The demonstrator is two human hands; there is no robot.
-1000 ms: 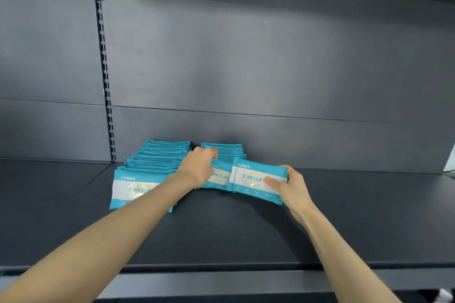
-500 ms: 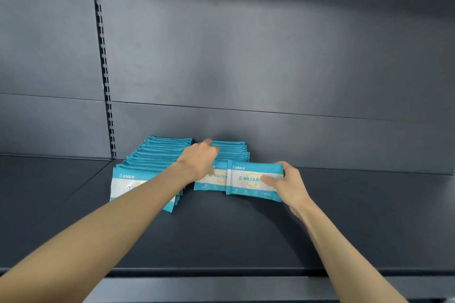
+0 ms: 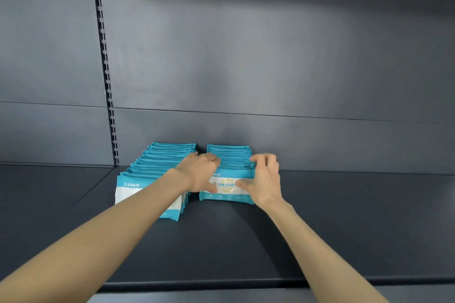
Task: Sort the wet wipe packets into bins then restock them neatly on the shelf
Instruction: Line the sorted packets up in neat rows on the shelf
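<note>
A person's left hand [image 3: 199, 172] and right hand [image 3: 264, 179] press the front wet wipe packet [image 3: 226, 188] upright against the second row of wet wipe packets [image 3: 229, 155] on a dark metal shelf [image 3: 246, 241]. A second ago the right hand held that packet out to the right of the row, tilted; it now stands square at the row's front, directly between the two hands. The left hand pinches the packet's left end, thumb on its face and fingers over its top edge; the right hand does the same at the right end, fingers curled over the top. Just left of the left hand, partly hidden by that forearm, the longer first row of packets [image 3: 157, 167] runs back to the shelf's rear panel [image 3: 270, 81]. Judging by the packet's position, this placement is all but done, and the restocking stage is well under way, with open shelf to the right of the right hand.
</note>
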